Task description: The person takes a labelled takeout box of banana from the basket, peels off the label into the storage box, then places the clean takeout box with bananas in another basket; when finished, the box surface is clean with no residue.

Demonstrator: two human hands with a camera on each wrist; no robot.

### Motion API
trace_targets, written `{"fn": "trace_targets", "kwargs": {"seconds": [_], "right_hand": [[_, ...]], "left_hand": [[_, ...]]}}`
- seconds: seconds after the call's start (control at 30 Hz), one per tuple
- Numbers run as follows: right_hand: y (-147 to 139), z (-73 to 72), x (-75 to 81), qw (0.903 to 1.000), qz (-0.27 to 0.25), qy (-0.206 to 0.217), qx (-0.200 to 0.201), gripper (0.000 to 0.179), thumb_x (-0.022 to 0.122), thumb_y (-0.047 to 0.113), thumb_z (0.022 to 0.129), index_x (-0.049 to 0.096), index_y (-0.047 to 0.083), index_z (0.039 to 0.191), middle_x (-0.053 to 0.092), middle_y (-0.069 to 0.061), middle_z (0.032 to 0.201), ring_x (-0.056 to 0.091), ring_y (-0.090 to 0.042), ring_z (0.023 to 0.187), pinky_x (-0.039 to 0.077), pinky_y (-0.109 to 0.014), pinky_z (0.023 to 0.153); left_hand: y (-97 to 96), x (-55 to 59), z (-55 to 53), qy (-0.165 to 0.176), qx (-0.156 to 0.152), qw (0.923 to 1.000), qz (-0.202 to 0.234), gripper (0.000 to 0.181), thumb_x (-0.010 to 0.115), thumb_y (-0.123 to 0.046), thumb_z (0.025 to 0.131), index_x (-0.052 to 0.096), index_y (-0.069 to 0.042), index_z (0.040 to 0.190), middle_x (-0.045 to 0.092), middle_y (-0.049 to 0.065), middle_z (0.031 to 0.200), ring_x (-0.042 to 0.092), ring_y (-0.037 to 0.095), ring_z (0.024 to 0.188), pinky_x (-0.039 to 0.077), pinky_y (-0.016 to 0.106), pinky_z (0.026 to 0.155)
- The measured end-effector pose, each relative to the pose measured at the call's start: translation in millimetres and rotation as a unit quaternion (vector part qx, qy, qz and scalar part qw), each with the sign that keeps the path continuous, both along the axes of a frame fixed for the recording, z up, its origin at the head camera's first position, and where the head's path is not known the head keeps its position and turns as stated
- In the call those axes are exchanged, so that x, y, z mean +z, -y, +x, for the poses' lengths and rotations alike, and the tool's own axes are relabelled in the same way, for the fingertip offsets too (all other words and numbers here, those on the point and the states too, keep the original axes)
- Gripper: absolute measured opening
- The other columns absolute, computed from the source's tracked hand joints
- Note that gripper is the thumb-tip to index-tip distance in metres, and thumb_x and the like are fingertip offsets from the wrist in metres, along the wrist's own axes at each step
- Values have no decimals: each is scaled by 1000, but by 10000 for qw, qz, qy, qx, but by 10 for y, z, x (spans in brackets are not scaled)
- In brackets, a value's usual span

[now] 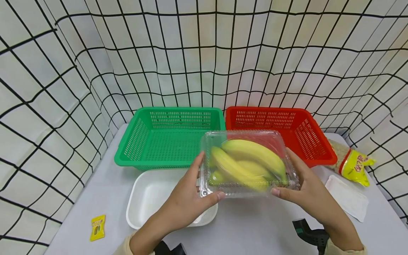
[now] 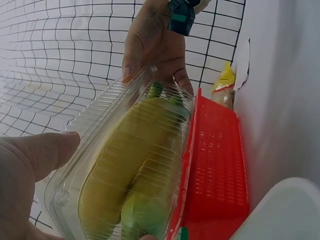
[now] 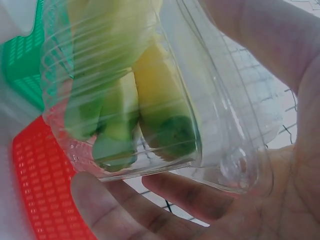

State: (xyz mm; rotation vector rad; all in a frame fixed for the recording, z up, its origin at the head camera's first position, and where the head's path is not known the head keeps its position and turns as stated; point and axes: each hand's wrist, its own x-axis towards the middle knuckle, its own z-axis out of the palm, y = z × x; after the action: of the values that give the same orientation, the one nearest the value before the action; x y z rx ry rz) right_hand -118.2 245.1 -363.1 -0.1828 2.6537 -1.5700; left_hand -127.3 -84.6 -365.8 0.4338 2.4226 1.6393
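Note:
Between both hands, raised over the table, is a clear plastic clamshell box [image 1: 245, 193] with several yellow bananas [image 1: 251, 156] inside, greenish at their ends. My left hand [image 1: 188, 198] grips its left end, thumb on the near edge. My right hand [image 1: 306, 182] holds the opposite end, thumb at the near corner and fingers spread under and behind it, as the right wrist view shows. Through the ribbed wall in the left wrist view the bananas [image 2: 125, 165] lie side by side. The lid appears closed over them.
Behind the box stand a green basket [image 1: 169, 141] and a red basket [image 1: 267, 117]. A white tray [image 1: 149, 191] sits partly behind the left forearm. At right are a yellow-ended bag [image 1: 355, 166] and a flat white packet [image 1: 347, 196]; a small yellow packet [image 1: 97, 227] lies at left. Black netting surrounds the table.

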Motion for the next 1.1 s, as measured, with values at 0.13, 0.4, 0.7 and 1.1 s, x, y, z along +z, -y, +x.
{"fn": "trace_targets", "kwargs": {"seconds": [0.13, 0.4, 0.7, 1.1], "right_hand": [[88, -105, 19, 10000, -50, -23, 70, 110, 88, 29, 85, 16, 36, 167, 37, -13, 160, 43, -39, 134, 64, -42, 80], [268, -345, 7, 9996, -142, 11, 225, 109, 88, 34, 85, 17, 36, 167, 41, -9, 156, 46, -36, 134, 62, -43, 86], [442, -602, 48, 9986, -240, -212, 427, 106, 89, 33, 84, 21, 37, 166, 45, -3, 153, 46, -31, 133, 62, -45, 88], [716, -943, 81, 9975, -365, -141, 595, 106, 89, 34, 83, 23, 41, 165, 49, 1, 147, 50, -27, 130, 58, -46, 96]], "left_hand": [[90, 17, -94, -53, 21, 10000, -15, 110, 85, -38, 87, 10, -32, 168, 35, 1, 163, 52, 31, 138, 56, 47, 98], [285, 39, -291, -165, -16, 9994, -313, 107, 82, -38, 91, 7, -28, 168, 21, -4, 171, 38, 39, 147, 52, 56, 104], [457, 68, -469, -283, -108, 9995, -61, 106, 80, -35, 93, 6, -25, 168, 15, 2, 173, 34, 44, 149, 53, 56, 102], [726, 27, -742, -539, -56, 9984, -129, 101, 75, -27, 97, 4, -19, 169, 16, 13, 173, 35, 48, 147, 48, 61, 104]]}}
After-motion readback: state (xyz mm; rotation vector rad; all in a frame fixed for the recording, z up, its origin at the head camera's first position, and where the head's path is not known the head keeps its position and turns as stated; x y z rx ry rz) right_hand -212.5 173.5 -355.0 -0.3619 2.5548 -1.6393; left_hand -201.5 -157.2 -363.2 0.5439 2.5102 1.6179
